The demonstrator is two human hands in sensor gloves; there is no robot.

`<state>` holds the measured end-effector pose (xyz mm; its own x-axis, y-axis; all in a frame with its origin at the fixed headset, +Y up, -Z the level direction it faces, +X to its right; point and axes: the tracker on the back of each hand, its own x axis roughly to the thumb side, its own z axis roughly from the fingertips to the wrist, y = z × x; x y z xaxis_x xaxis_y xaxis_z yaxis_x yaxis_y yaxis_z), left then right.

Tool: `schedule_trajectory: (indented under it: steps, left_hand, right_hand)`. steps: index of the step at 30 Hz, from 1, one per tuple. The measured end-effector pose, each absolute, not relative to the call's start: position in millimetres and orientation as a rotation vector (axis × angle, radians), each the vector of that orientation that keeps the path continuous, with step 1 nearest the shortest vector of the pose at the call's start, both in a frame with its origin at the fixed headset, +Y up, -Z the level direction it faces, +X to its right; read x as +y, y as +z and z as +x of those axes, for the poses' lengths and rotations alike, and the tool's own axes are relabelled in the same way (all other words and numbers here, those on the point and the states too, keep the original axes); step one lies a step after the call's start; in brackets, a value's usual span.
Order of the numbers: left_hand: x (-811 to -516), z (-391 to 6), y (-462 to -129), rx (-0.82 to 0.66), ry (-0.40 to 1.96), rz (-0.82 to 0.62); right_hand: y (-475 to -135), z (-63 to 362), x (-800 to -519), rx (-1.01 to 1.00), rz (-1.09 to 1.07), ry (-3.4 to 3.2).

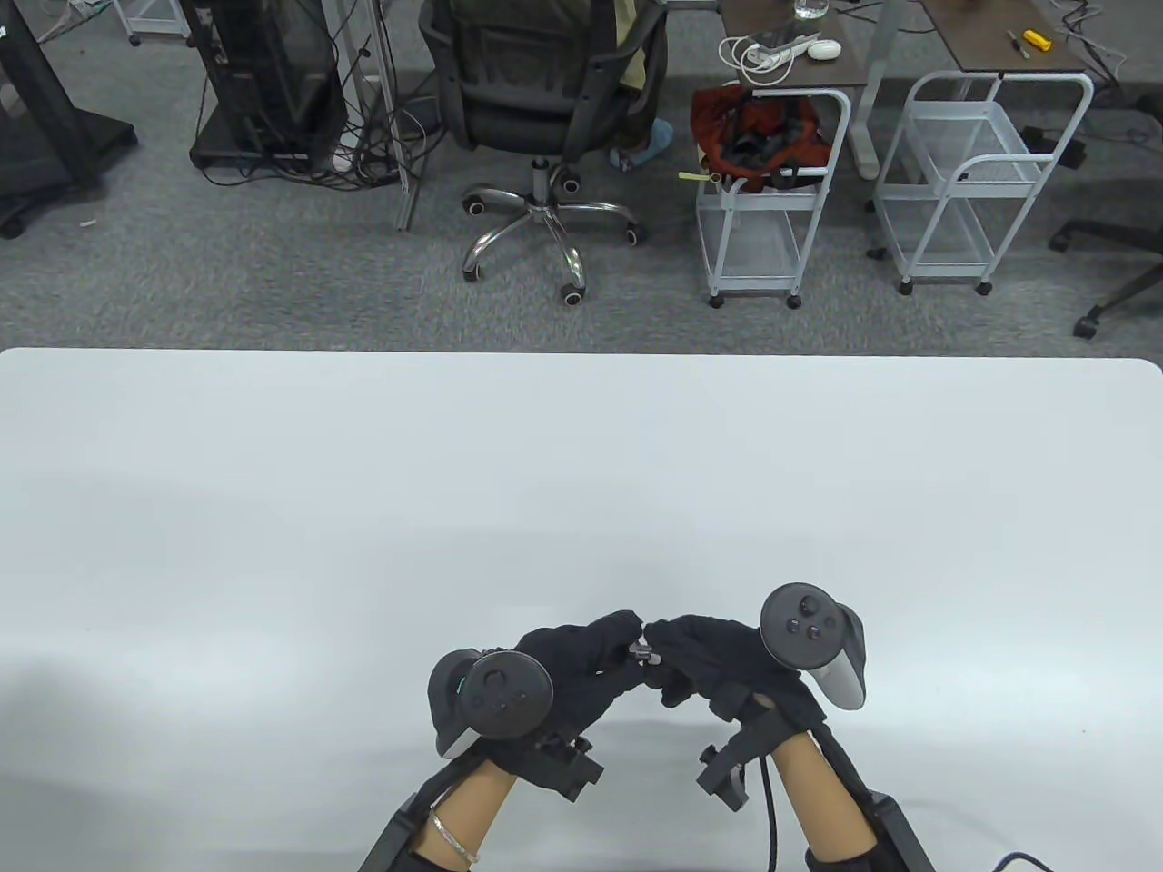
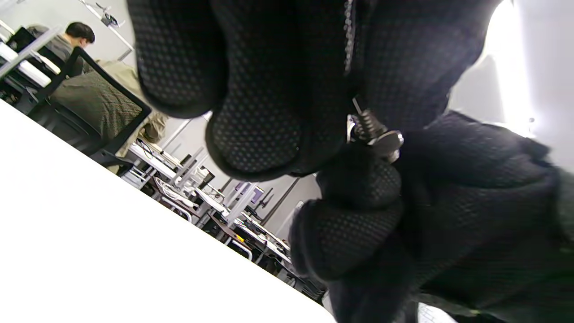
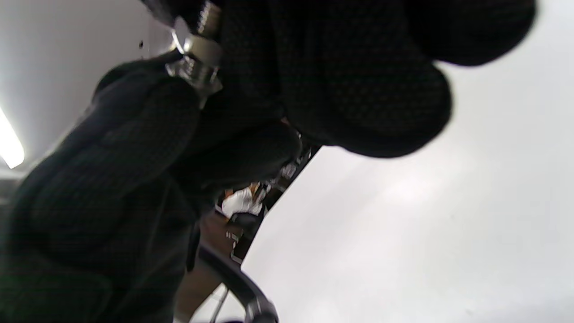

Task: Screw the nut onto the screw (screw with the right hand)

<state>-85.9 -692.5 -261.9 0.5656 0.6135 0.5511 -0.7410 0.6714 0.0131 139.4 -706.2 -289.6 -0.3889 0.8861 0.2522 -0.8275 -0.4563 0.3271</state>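
My two gloved hands meet fingertip to fingertip low over the white table (image 1: 581, 472), near its front edge. Between them is a small metal screw (image 1: 642, 650) with a nut on its thread. My left hand (image 1: 627, 636) pinches the screw; its thread (image 2: 365, 122) sticks out from my left fingers (image 2: 269, 112). The nut (image 2: 386, 141) sits against my right hand's fingers (image 2: 358, 179). My right hand (image 1: 661, 647) pinches the nut. In the right wrist view a metal hex part (image 3: 197, 63) shows between both gloves, thread (image 3: 208, 13) above it. Fingers hide most of both parts.
Beyond the table's far edge stand an office chair (image 1: 545, 100), two white wire carts (image 1: 772, 209) (image 1: 981, 173) and a dark equipment rack (image 1: 263, 82) on grey carpet. A cable (image 1: 770, 817) runs along my right forearm.
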Motion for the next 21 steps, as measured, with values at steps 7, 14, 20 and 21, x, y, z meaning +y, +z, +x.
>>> schedule_trajectory:
  steps: [7,14,20,21]
  left_hand:
    - [-692.3,-86.4,-261.1,-0.527,0.764,0.275]
    - [-693.3,-87.6,-262.1,-0.519,0.769,0.278]
    - [-694.0,-86.7,-262.7,-0.539,0.817,0.248]
    - [-694.1,-87.0,-262.9,-0.539,0.815,0.248]
  right_hand:
    - [-290.2,137.9,-706.0,0.249,0.546,2.036]
    - [-289.6,137.8,-706.5,0.335,0.545,1.992]
    - [-289.2,138.6,-707.6,0.209,0.479,1.995]
    - [-289.2,138.8,-707.4,0.229,0.49,1.991]
